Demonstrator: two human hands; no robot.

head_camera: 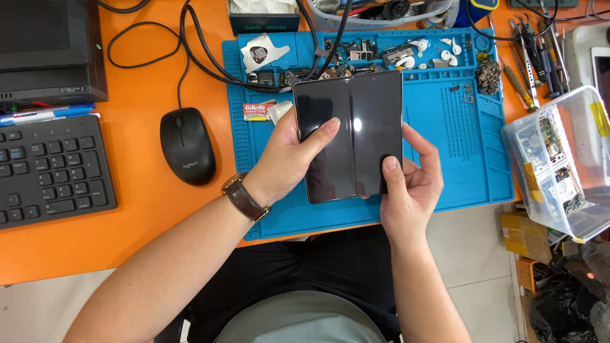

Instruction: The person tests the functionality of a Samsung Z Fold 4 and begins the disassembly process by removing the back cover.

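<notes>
An unfolded black foldable phone (359, 108) with a dark glossy screen and a centre crease is held above a blue repair mat (457, 159). My left hand (286, 155) grips its left edge, thumb lying across the screen; a brown-strapped watch (244, 198) is on that wrist. My right hand (413, 184) holds the lower right corner, thumb pressed on the screen's bottom edge.
Small phone parts and screws (406, 54) lie along the mat's top. A black mouse (187, 146) and keyboard (54, 171) sit left on the orange desk. Screwdrivers (534, 51) and a clear box of circuit boards (559, 159) are at right.
</notes>
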